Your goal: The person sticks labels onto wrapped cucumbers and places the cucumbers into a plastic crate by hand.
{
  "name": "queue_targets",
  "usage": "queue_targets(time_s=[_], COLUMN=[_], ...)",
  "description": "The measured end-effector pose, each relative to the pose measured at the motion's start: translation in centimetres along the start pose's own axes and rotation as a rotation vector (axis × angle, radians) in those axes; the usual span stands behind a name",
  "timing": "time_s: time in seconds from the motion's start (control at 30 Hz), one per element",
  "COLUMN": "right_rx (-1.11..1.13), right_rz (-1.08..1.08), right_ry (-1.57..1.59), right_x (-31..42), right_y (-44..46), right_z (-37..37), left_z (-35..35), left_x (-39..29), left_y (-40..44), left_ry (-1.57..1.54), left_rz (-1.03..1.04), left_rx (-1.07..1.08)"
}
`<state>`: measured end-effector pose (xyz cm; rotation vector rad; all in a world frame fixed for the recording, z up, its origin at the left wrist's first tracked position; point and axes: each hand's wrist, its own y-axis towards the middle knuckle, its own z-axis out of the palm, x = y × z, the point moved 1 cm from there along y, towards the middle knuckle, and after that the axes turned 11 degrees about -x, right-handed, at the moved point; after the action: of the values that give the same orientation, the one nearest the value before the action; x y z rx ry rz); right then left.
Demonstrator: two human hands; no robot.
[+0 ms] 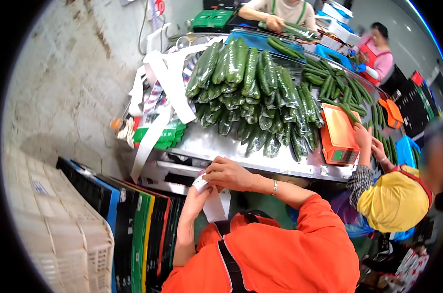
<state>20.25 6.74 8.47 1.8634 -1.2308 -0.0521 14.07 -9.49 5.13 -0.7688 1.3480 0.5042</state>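
My left hand (194, 201) is closed around a white strip of label paper (214, 208), whose loose end hangs below my fingers. From above, my right hand (229, 174) meets it with bent fingers, pinching the strip near my left thumb; the exact fingertip contact is partly hidden. Both hands are in front of the metal table's (202, 142) near edge. Beyond them lies a large pile of plastic-wrapped cucumbers (236, 63). Long white label strips (155, 134) drape over the table's left end, near green packs (170, 134).
An orange scale (337, 132) stands right of the pile, beside a co-worker in a yellow cap (394, 202). Loose cucumbers (336, 80) lie farther back, where two more people work. Stacked crates (141, 234) and a pale plastic basket (60, 224) flank my left side.
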Motion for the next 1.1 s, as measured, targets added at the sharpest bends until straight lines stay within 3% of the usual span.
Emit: queue_targets(time_s=[0.33, 0.43, 0.57, 0.63, 0.73, 0.8, 0.87, 0.9, 0.97, 1.0, 1.07, 1.1], right_rx=[-0.055, 0.063, -0.125, -0.207, -0.229, -0.241, -0.277, -0.275, -0.256, -0.239, -0.331, -0.356], right_rz=[0.143, 0.298, 0.522, 0.652, 0.771, 0.703, 0.431, 0.395, 0.351, 0.311, 0.320, 0.327], right_ry=[-0.109, -0.092, 0.240, 0.462, 0.493, 0.476, 0.078, -0.060, -0.133, -0.200, -0.076, -0.038], right_x=[-0.1, -0.2, -0.9, -0.9, -1.1, -1.3, -1.3, -1.2, -1.6, -1.9, -2.8, -2.8], right_y=[-1.0, -1.3, -2.0, -2.0, -1.9, -1.9, -1.6, -1.5, -1.3, -1.1, -0.3, 0.3], right_z=[-1.6, -1.8, -1.5, -1.6, -1.6, -1.9, -2.8, -3.1, -3.8, -4.3, -5.7, -6.9], left_z=[1.5, 1.3, 2.7, 3.5, 4.3, 4.6, 4.1, 3.9, 3.8, 4.2, 5.4, 5.5], left_x=[0.5, 1.3, -0.3, -0.4, -0.6, -1.2, -1.3, -1.2, -1.4, -2.2, -3.8, -4.1], left_y=[1.6, 2.6, 2.8, 2.9, 3.3, 3.4, 4.0, 4.3, 5.0, 5.2, 5.1, 5.3], left_ry=[-0.122, -0.048, 0.008, -0.037, 0.041, -0.036, -0.044, -0.050, 0.110, 0.106, -0.188, -0.190], left_rz=[-0.041, -0.029, -0.002, 0.032, 0.086, 0.101, 0.026, 0.027, 0.215, 0.210, -0.016, 0.004], left_rx=[0.061, 0.087, 0.124, 0.019, -0.001, -0.007, 0.078, 0.075, 0.243, 0.237, 0.257, 0.291])
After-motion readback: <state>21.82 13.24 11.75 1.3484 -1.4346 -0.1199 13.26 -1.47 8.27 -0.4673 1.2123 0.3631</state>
